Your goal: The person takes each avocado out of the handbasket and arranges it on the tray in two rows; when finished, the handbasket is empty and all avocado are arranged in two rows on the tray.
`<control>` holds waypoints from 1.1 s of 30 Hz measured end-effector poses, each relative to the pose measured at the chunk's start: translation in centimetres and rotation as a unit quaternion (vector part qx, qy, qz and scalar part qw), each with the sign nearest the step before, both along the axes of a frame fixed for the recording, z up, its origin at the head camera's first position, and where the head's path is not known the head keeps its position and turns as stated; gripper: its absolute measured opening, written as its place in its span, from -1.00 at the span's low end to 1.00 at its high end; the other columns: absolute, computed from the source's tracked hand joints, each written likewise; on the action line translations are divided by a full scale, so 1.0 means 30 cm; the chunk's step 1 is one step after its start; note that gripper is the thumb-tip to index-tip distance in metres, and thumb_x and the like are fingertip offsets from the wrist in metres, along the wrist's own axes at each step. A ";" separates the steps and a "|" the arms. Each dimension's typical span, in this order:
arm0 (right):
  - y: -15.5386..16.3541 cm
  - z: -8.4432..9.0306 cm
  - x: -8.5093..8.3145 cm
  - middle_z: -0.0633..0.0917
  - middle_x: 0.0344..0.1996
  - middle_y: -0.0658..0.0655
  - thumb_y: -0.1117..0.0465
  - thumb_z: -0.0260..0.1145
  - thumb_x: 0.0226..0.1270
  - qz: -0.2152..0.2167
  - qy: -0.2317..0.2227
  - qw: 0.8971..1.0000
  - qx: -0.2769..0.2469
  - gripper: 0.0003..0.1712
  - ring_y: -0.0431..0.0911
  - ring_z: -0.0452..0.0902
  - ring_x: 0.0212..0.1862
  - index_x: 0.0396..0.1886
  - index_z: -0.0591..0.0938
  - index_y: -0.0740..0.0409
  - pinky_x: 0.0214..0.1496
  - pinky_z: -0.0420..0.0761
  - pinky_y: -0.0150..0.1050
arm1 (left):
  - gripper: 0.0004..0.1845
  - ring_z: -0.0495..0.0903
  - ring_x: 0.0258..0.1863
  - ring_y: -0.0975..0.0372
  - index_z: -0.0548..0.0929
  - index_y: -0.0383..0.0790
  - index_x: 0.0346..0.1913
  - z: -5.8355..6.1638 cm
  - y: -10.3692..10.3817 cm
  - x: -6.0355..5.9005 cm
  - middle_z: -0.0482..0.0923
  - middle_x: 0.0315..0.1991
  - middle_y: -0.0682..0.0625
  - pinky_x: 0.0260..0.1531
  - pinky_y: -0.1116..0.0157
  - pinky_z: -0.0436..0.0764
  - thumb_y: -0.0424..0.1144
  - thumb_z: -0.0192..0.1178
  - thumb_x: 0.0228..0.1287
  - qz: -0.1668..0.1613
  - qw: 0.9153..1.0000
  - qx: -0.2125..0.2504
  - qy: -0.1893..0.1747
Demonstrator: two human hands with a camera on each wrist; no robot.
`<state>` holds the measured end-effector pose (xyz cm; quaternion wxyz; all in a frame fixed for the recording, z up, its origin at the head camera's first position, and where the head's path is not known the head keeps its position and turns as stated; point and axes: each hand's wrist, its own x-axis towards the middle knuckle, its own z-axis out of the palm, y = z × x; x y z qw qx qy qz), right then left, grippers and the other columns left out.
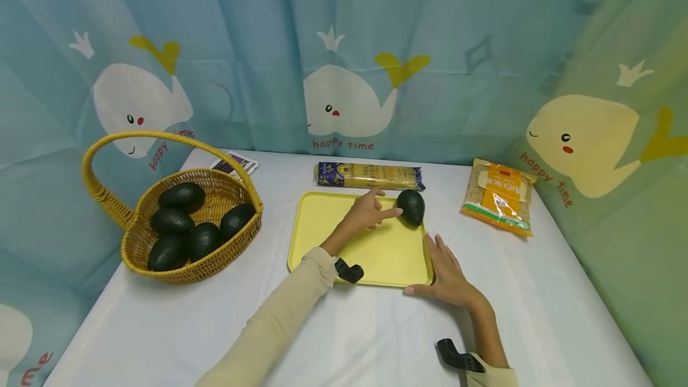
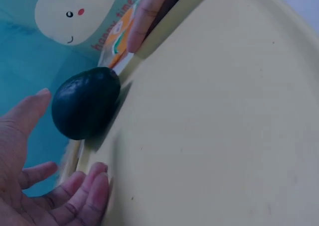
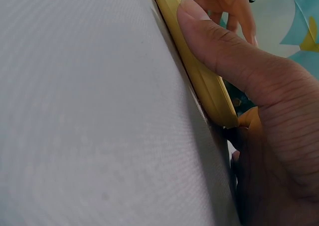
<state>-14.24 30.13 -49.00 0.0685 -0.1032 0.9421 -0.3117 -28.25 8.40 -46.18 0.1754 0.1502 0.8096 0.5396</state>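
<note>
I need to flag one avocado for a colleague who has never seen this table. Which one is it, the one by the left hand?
Find the yellow tray at the table's middle. At its far right corner lies one dark avocado, beside the left hand. It alone is on the tray; the others sit in the wicker basket.

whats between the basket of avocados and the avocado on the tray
In the head view, bare white tablecloth, then the yellow tray with the left hand stretched over it, fingertips open beside the lone avocado.
</note>
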 end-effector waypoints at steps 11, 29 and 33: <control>-0.001 -0.007 0.000 -0.09 0.54 0.38 -0.20 0.56 -0.11 0.002 0.012 1.000 -0.007 0.47 0.36 -0.36 0.54 0.58 -0.17 0.18 0.41 -0.26 0.42 | -0.34 0.63 -0.26 0.11 0.40 -0.18 0.32 0.039 -0.094 0.015 0.55 0.05 -0.18 -0.38 0.30 0.55 0.07 0.28 0.26 -0.067 0.995 -0.071 0.018; -0.002 -0.008 -0.010 -0.08 0.54 0.37 -0.21 0.57 -0.14 0.005 0.021 1.000 -0.007 0.50 0.36 -0.35 0.54 0.59 -0.18 0.12 0.41 -0.26 0.42 | -0.52 0.64 -0.04 0.14 0.47 -0.05 0.26 0.185 -0.323 0.104 0.58 0.05 -0.06 0.01 0.11 0.61 -0.03 0.25 0.33 -0.174 0.983 -0.044 0.024; -0.001 -0.009 -0.008 -0.07 0.54 0.39 -0.20 0.58 -0.15 0.008 0.026 1.000 -0.009 0.50 0.37 -0.34 0.54 0.59 -0.18 0.15 0.41 -0.25 0.42 | -0.51 0.60 0.06 0.15 0.46 -0.07 0.28 0.229 -0.389 0.130 0.56 0.10 -0.10 0.05 0.14 0.60 -0.06 0.24 0.34 -0.190 0.981 -0.034 0.032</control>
